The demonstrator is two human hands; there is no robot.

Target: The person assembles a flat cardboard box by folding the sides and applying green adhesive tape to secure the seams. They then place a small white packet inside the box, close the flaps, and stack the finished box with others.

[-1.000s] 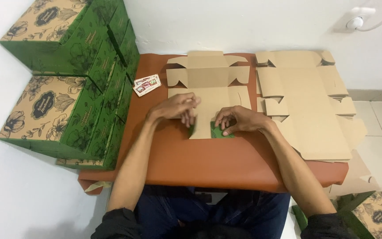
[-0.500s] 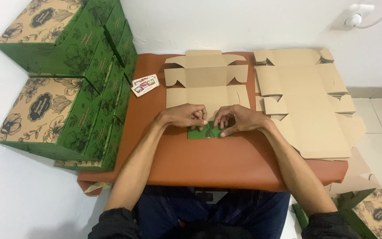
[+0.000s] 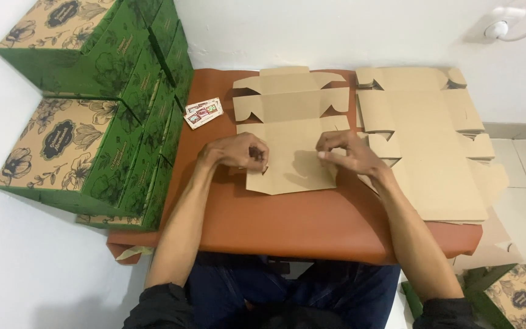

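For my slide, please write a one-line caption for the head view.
Both hands, left hand and right hand, rest on a flat cardboard box blank on a brown table, beside finished green boxes.
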